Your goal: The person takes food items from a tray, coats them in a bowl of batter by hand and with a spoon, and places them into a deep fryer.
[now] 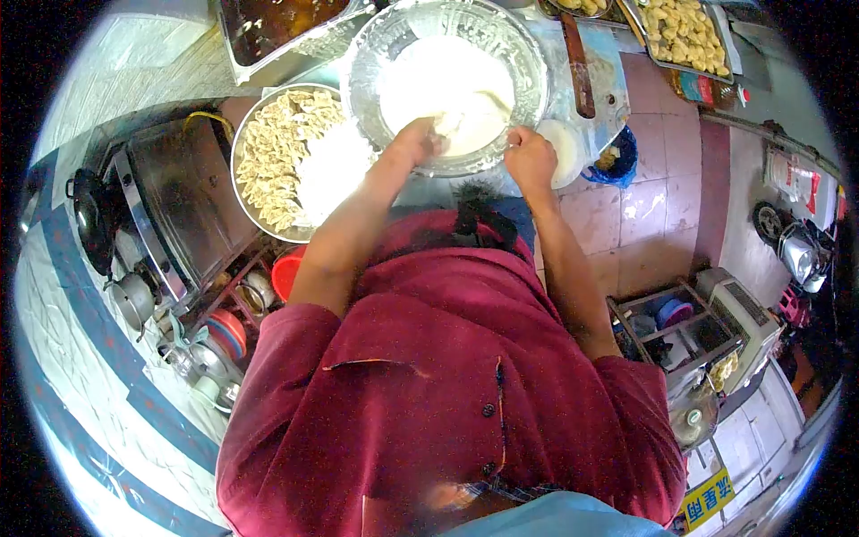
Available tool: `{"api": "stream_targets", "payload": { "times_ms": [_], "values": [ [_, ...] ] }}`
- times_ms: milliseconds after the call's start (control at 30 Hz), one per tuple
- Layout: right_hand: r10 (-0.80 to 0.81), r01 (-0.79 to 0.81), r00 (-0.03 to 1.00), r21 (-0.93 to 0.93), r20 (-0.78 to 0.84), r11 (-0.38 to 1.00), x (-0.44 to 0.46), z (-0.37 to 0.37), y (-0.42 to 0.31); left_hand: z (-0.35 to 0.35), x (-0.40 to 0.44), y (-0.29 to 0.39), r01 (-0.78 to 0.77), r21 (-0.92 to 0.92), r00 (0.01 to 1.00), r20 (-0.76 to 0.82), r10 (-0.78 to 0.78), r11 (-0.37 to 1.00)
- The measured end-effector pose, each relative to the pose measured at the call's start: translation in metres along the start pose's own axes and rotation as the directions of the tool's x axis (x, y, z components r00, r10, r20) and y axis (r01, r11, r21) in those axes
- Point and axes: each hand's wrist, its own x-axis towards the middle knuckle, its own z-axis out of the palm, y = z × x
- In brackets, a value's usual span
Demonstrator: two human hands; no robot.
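A large metal bowl (533, 67) with white smears on its wall stands in front of me. In it is pale, wet-looking dough or batter (479, 125), partly washed out by glare. My left hand (416, 143) reaches over the near rim into the bowl. Its fingers are whitened and blurred against the pale mass, so their grip is unclear. At the bowl's near right edge, my right hand (531, 161) is closed on the rim. A round tray (240, 170) left of the bowl bears many small twisted dough pieces (277, 152) beside a glaring white area.
A rectangular pan (242, 67) with dark liquid lies at the upper left. A long brown-handled tool (577, 67) and a whitish round container (564, 154) are right of the bowl. Beyond sit a blue-lined bin (617, 161) and a tray of golden pieces (684, 36).
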Motion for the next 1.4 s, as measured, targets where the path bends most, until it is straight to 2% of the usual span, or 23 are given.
{"api": "stream_targets", "payload": {
  "times_ms": [33, 133, 233, 333, 433, 533, 633, 733, 833, 933, 1033, 1133, 1233, 1333, 1400],
  "values": [
    [0.029, -0.029, 1.0, -0.065, 0.008, 0.997, 0.002, -0.002, 0.0, -0.004, 0.004, 0.0, 0.05, -0.032, 0.999, -0.01, -0.05, 0.998],
    [0.051, -0.035, 0.997, -0.277, 0.05, 0.96, 0.0, 0.006, 0.009, -0.01, 0.008, 0.001, 0.052, 0.025, 0.998, 0.025, -0.053, 0.998],
    [-0.016, 0.022, 0.999, -0.113, 0.049, 0.993, -0.006, 0.01, 0.015, -0.011, 0.009, 0.0, 0.021, -0.037, 1.0, -0.011, -0.021, 0.999],
    [-0.08, 0.071, 0.996, 0.173, 0.045, 0.982, -0.012, 0.008, 0.007, -0.011, 0.01, -0.001, 0.017, -0.094, 1.0, -0.014, -0.018, 0.995],
    [-0.123, 0.123, 0.991, 0.01, -0.06, 0.992, -0.01, 0.007, -0.003, -0.007, 0.003, 0.001, 0.039, -0.045, 0.998, 0.049, -0.037, 0.998],
    [-0.039, 0.038, 0.993, -0.008, -0.108, 0.999, -0.001, -0.003, -0.003, -0.007, 0.005, 0.003, 0.053, -0.067, 0.997, -0.054, -0.056, 0.996],
    [-0.007, 0.026, 0.998, -0.288, 0.068, 0.957, 0.002, 0.005, 0.006, -0.009, 0.004, 0.004, 0.017, -0.107, 1.0, -0.011, -0.019, 0.994],
    [-0.031, 0.055, 0.994, -0.234, 0.103, 0.971, -0.004, 0.01, 0.009, -0.008, -0.001, 0.003, -0.104, -0.078, 0.994, -0.023, 0.103, 0.991],
    [-0.108, 0.112, 0.994, 0.144, -0.033, 0.983, -0.01, 0.008, 0.005, -0.013, 0.004, 0.008, -0.036, -0.113, 0.999, -0.007, 0.035, 0.993],
    [-0.162, 0.162, 0.987, 0.193, -0.02, 0.968, -0.014, -0.003, -0.016, -0.013, 0.012, 0.008, -0.003, -0.155, 1.0, -0.027, -0.001, 0.988],
    [-0.125, 0.12, 0.992, -0.128, -0.035, 0.985, -0.002, -0.008, -0.016, -0.015, 0.01, 0.006, 0.011, -0.193, 1.0, -0.002, -0.011, 0.981],
    [0.013, -0.002, 0.999, -0.241, 0.044, 0.97, 0.001, -0.004, -0.009, -0.013, 0.008, 0.007, 0.03, -0.229, 0.999, 0.023, -0.025, 0.973],
    [-0.071, 0.084, 0.995, -0.232, 0.066, 0.969, -0.005, 0.005, 0.001, -0.014, 0.004, 0.01, 0.043, -0.234, 0.998, 0.055, -0.031, 0.971],
    [-0.076, 0.076, 0.997, 0.022, -0.01, 0.997, -0.01, 0.003, -0.002, -0.01, -0.004, 0.009, -0.01, -0.23, 1.0, -0.001, 0.01, 0.973],
    [-0.095, 0.09, 0.995, 0.157, 0.024, 0.984, -0.012, -0.005, -0.014, -0.012, -0.003, 0.009, -0.007, -0.181, 1.0, -0.028, 0.002, 0.983]
  ]
}}
